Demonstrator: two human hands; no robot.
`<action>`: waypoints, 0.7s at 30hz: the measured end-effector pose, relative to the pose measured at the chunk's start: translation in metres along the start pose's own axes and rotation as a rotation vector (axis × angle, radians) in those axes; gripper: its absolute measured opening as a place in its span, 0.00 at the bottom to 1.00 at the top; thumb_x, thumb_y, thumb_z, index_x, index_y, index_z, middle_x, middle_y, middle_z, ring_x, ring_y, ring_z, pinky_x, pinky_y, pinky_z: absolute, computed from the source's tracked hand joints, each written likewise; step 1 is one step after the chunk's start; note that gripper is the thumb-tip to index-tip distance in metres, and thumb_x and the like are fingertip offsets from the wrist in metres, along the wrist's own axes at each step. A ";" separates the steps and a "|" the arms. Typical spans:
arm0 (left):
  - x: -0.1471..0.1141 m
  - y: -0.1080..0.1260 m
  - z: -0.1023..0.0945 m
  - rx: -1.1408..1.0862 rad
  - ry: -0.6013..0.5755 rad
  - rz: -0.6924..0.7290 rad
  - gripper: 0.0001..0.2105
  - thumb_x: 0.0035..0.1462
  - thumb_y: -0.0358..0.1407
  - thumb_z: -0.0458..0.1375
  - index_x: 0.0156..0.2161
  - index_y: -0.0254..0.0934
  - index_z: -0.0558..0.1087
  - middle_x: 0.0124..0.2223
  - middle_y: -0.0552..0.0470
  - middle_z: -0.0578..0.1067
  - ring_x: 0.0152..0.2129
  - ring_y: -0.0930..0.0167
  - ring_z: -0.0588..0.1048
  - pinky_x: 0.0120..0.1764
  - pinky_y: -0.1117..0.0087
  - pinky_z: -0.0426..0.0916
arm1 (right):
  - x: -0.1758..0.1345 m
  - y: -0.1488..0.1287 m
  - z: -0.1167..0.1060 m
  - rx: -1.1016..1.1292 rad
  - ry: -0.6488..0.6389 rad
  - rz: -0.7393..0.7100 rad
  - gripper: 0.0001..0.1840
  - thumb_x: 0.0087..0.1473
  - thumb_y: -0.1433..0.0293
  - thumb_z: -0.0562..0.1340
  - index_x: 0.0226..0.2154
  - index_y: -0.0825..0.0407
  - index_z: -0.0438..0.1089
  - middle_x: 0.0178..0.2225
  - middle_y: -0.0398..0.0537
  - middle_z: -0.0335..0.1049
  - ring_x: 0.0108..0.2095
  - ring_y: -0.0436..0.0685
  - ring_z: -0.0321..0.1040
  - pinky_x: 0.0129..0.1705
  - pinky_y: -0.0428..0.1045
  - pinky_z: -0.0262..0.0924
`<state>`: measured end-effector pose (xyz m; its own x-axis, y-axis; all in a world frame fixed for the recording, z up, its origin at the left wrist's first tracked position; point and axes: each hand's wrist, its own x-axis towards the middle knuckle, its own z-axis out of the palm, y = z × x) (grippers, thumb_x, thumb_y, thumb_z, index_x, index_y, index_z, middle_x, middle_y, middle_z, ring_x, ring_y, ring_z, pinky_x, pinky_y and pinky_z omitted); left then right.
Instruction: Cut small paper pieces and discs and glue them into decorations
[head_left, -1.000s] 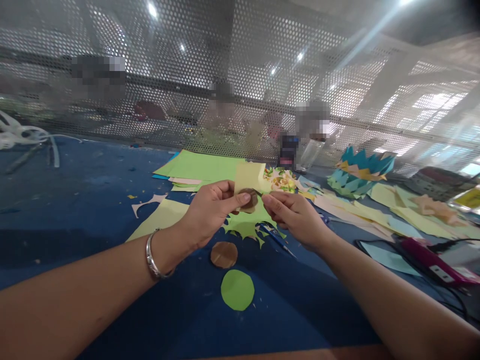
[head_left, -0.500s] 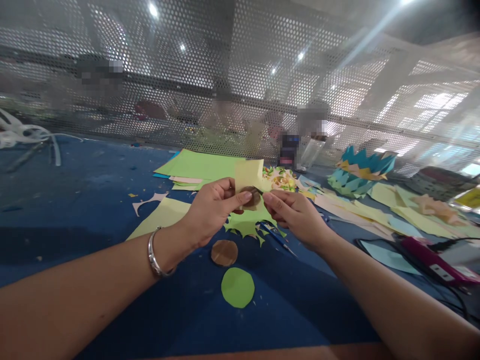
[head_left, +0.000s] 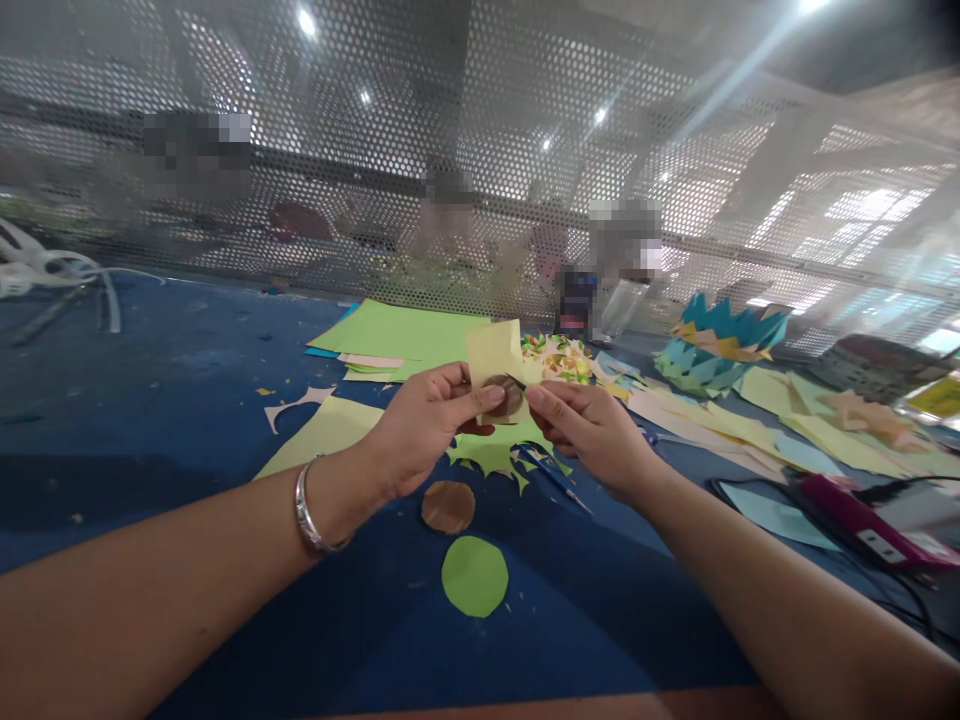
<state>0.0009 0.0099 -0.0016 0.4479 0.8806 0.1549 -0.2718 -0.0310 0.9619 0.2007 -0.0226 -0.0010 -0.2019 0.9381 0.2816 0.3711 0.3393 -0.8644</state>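
My left hand (head_left: 439, 415) is closed on a pale yellow sheet of paper (head_left: 493, 345), its thumb pressing a brown disc (head_left: 511, 397) flat against the sheet. My right hand (head_left: 577, 425) pinches a thin dark pointed tool (head_left: 516, 381), whose tip meets the disc's upper right edge. Fingers hide most of this tool, so its exact kind is unclear. Below the hands, another brown disc (head_left: 448, 507) and a light green paper circle (head_left: 475, 577) lie on the blue table (head_left: 360, 620).
Green paper sheets (head_left: 412, 330) are stacked behind my hands. Green scraps (head_left: 491, 455) and a blue pen-like tool (head_left: 555, 478) lie beneath them. To the right are paper strips (head_left: 720, 425), a blue paper crown (head_left: 724, 345) and a magenta power strip (head_left: 862, 520) with cables. A perforated metal screen (head_left: 487, 130) stands behind.
The yellow sheet, with the disc on it, has shifted very slightly left. Both hands keep the same grip, the tool's tip still at the disc's edge.
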 end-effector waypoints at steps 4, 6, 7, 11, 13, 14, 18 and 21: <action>-0.001 0.001 0.001 -0.003 -0.008 -0.008 0.09 0.54 0.39 0.70 0.38 0.38 0.79 0.38 0.50 0.82 0.34 0.70 0.77 0.36 0.69 0.66 | 0.000 0.001 0.000 0.002 -0.010 0.002 0.29 0.64 0.45 0.58 0.23 0.49 0.57 0.21 0.36 0.46 0.20 0.47 0.39 0.22 0.48 0.35; -0.002 0.002 0.000 0.004 -0.016 -0.004 0.10 0.54 0.40 0.70 0.39 0.38 0.79 0.38 0.50 0.82 0.34 0.70 0.77 0.37 0.69 0.66 | -0.001 0.001 0.000 -0.004 -0.013 0.001 0.30 0.63 0.45 0.58 0.23 0.49 0.57 0.21 0.36 0.46 0.20 0.47 0.39 0.22 0.48 0.35; -0.002 0.002 0.000 0.008 -0.021 -0.002 0.10 0.55 0.40 0.70 0.40 0.38 0.79 0.38 0.50 0.82 0.33 0.70 0.77 0.37 0.69 0.66 | -0.001 0.001 -0.001 -0.009 -0.012 0.001 0.30 0.63 0.45 0.58 0.23 0.49 0.57 0.21 0.36 0.46 0.20 0.47 0.39 0.22 0.48 0.35; -0.001 0.001 -0.001 0.014 -0.023 0.014 0.09 0.55 0.39 0.69 0.38 0.37 0.78 0.35 0.51 0.81 0.31 0.71 0.75 0.36 0.70 0.64 | -0.001 0.001 -0.002 -0.044 -0.014 0.003 0.29 0.64 0.46 0.57 0.23 0.49 0.56 0.21 0.35 0.45 0.20 0.47 0.39 0.22 0.48 0.35; 0.000 0.001 -0.002 0.022 -0.007 0.020 0.09 0.54 0.39 0.70 0.35 0.36 0.78 0.33 0.52 0.80 0.30 0.72 0.74 0.35 0.70 0.63 | 0.000 0.002 -0.003 -0.065 -0.019 0.001 0.29 0.65 0.46 0.57 0.23 0.49 0.55 0.21 0.35 0.44 0.20 0.47 0.39 0.22 0.48 0.35; 0.001 0.000 -0.002 0.028 0.006 0.018 0.09 0.54 0.38 0.70 0.34 0.36 0.77 0.33 0.52 0.79 0.30 0.72 0.74 0.36 0.70 0.63 | 0.000 0.002 -0.003 -0.076 -0.019 -0.003 0.29 0.65 0.47 0.57 0.23 0.49 0.55 0.20 0.35 0.43 0.20 0.46 0.39 0.22 0.48 0.35; 0.002 -0.001 -0.002 0.053 0.045 0.007 0.11 0.52 0.38 0.71 0.35 0.34 0.77 0.34 0.51 0.79 0.32 0.71 0.75 0.38 0.69 0.64 | 0.001 0.004 -0.005 -0.120 -0.014 -0.031 0.29 0.65 0.47 0.57 0.23 0.49 0.55 0.20 0.35 0.45 0.19 0.46 0.42 0.22 0.47 0.37; 0.003 -0.001 -0.003 0.044 0.064 0.020 0.12 0.51 0.36 0.71 0.39 0.35 0.76 0.35 0.51 0.80 0.33 0.71 0.76 0.39 0.69 0.65 | 0.002 0.005 -0.005 -0.136 -0.011 -0.040 0.29 0.66 0.47 0.56 0.23 0.49 0.56 0.19 0.35 0.46 0.19 0.46 0.42 0.22 0.47 0.37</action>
<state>0.0004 0.0141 -0.0030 0.3871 0.9080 0.1604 -0.2418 -0.0679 0.9679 0.2069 -0.0188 -0.0030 -0.2289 0.9229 0.3097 0.4817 0.3838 -0.7878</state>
